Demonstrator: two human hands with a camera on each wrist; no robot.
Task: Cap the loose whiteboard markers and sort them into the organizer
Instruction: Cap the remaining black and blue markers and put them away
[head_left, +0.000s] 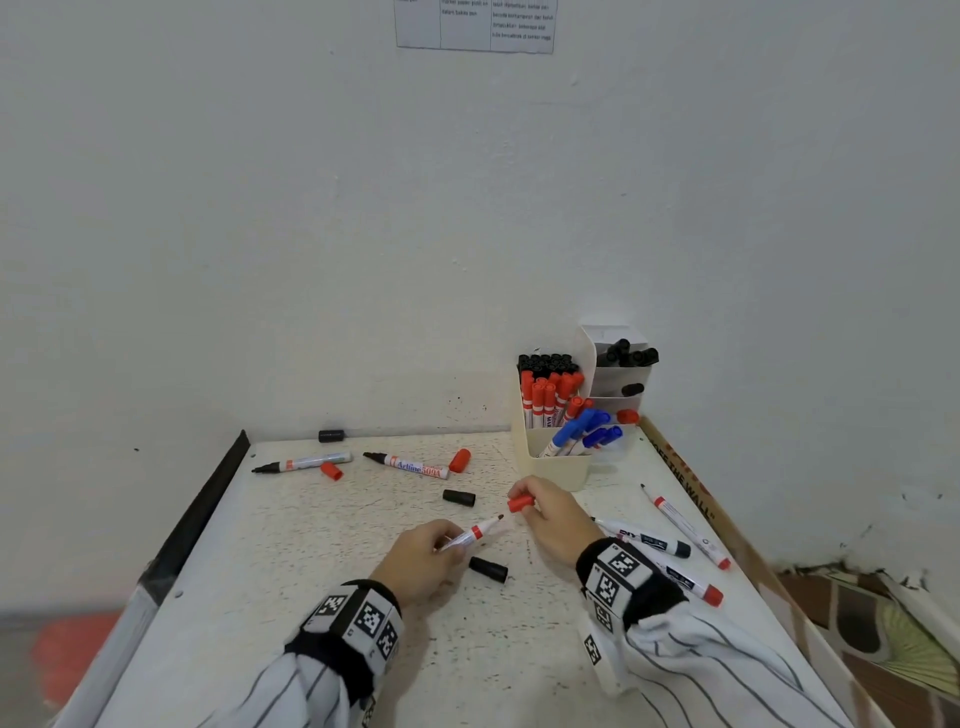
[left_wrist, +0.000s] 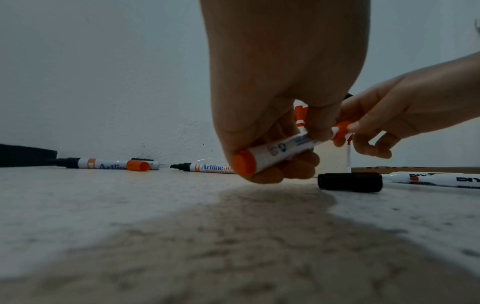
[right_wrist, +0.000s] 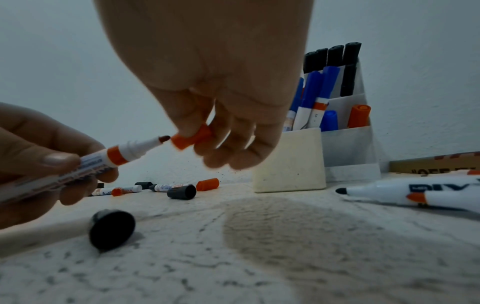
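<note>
My left hand (head_left: 423, 558) grips an uncapped red marker (head_left: 475, 534) (left_wrist: 280, 150) (right_wrist: 124, 154) by its barrel, tip pointing right. My right hand (head_left: 550, 512) pinches a red cap (head_left: 521, 503) (right_wrist: 191, 136) between thumb and fingers, its opening a short gap from the marker's tip. The cream organizer (head_left: 558, 462) (right_wrist: 289, 162) stands at the back right, holding several black, red and blue capped markers. More uncapped markers (head_left: 408, 465) (head_left: 304, 462) and loose red caps (head_left: 460, 460) (head_left: 331, 471) lie at the back of the table (head_left: 311, 571).
Black caps (head_left: 488, 569) (head_left: 459, 498) (head_left: 331, 435) lie loose on the table. Several uncapped markers (head_left: 649, 540) (head_left: 685, 527) lie right of my right hand. A cardboard strip (head_left: 691, 483) lines the right edge, a dark rail the left edge, a white wall behind.
</note>
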